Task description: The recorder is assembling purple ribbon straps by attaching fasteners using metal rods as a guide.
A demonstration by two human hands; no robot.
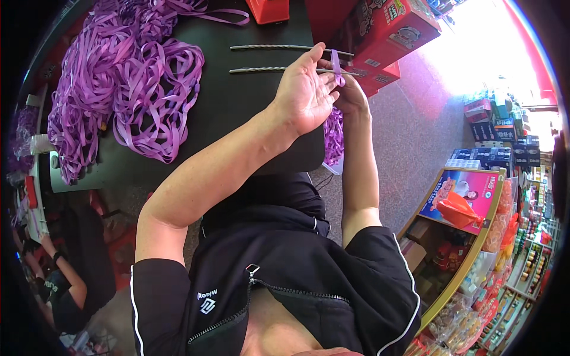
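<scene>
Two twisted metal rods [261, 47] jut out side by side over the dark tabletop. By their right ends both my hands meet around a short looped piece of purple ribbon [335, 66]. My left hand [304, 89] has its palm showing, thumb raised and fingers reaching toward the loop. Partly behind it, my right hand [352, 95] is closed at the ribbon; its fingertips are mostly hidden. A large tangled heap of purple ribbon loops [119, 83] covers the table's left part. Below my right wrist, more purple ribbon pieces [333, 139] lie in a pale container [333, 168].
The dark table [237, 107] ends beside my right hand. A red object [268, 10] sits at its far edge, and red boxes [386, 35] are stacked to the right. A display case [466, 249] with packaged goods stands at lower right. Another person's arm [68, 276] shows at lower left.
</scene>
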